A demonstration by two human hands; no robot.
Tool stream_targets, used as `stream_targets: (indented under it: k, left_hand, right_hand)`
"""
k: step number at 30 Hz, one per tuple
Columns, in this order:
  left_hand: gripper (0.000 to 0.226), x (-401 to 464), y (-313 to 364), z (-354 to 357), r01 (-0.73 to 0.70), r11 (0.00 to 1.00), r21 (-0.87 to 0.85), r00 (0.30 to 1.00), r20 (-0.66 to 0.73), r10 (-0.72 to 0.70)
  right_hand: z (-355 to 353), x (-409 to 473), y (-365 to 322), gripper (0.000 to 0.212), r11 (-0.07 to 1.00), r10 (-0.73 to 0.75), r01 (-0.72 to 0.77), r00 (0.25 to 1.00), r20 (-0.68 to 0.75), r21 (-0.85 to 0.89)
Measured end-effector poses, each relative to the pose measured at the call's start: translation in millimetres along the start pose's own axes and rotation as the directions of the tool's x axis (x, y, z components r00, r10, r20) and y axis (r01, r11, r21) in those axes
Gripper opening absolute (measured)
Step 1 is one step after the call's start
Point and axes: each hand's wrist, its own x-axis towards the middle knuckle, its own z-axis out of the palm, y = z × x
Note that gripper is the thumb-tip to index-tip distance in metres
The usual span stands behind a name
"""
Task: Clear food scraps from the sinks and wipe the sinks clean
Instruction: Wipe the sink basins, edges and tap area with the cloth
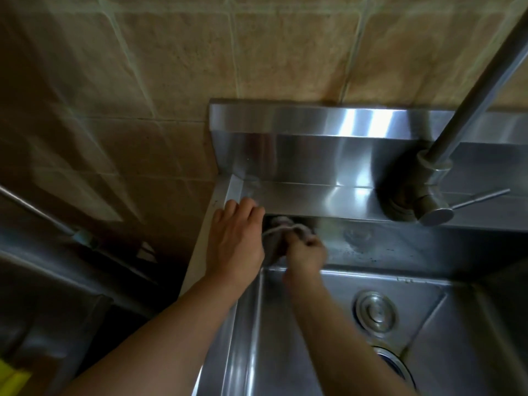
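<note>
Head view looks down into a steel sink set against a wall of tan tiles with pale grout. At 12 o'clock of the basin a steel splashback rises behind a narrow ledge, both catching bright glare. At 2 o'clock a tap stands on the ledge, its spout running up out of view and its thin lever pointing toward 3 o'clock. The basin's back wall below the ledge shows dull, smeared patches. On the basin floor at 4 o'clock lies a round drain cover, and just beyond it toward 5 o'clock a second drain opening, partly cut off.

The left hand rests on the sink's rim at its 10 o'clock corner, fingers loosely bent over the edge and gripping nothing. Just beside it, the right hand, blurred, clutches a grey cloth, fingers curled round it, pressing it to the back wall under the ledge.

At 9 o'clock, left of the sink, a dark gap holds a metal bar and shadowed steel surfaces. Something yellow shows at 7 o'clock.
</note>
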Motion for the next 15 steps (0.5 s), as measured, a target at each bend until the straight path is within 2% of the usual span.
stream_targets:
  k: [1,3,5,8,11,13,15]
  left_hand:
    - [0.039,-0.1,0.2,0.5,0.004,1.000,0.002,1.000,-0.009,-0.004]
    - [0.035,0.4,-1.4,1.6,0.010,1.000,0.005,1.000,-0.030,-0.009]
    - [0.036,1.6,-3.3,1.3,0.009,1.000,0.010,1.000,-0.029,-0.009]
    - [0.042,-0.6,-2.3,-1.3,0.007,1.000,0.019,1.000,-0.012,-0.007]
    - [0.045,-2.3,-0.7,-4.1,0.001,1.000,0.027,1.000,-0.005,-0.001]
    - [0.047,-2.0,-0.3,-5.0,0.003,1.000,0.026,1.000,-0.001,-0.003]
    - [0.047,-1.9,0.5,-4.5,0.003,0.999,0.039,1.000,0.000,-0.003]
  right_hand:
    - [15.3,-8.2,8.1,0.010,0.999,0.018,-0.017,0.999,0.036,-0.030]
    - [30.5,-10.1,16.6,0.021,0.999,0.050,-0.050,0.995,0.083,-0.004]
    - [24.7,-2.5,15.2,0.028,0.997,0.068,-0.066,0.995,0.068,-0.032]
    - [-12.2,19.7,3.2,0.027,0.996,0.054,-0.057,0.997,-0.055,-0.062]
    - [-59.5,47.0,-9.1,0.013,0.998,-0.009,-0.006,0.977,-0.211,-0.069]
    - [-87.3,66.9,-14.3,0.020,0.998,-0.026,0.005,0.942,-0.336,-0.063]
    - [-104.9,82.5,-14.5,0.024,1.000,-0.009,0.005,0.923,-0.385,-0.010]
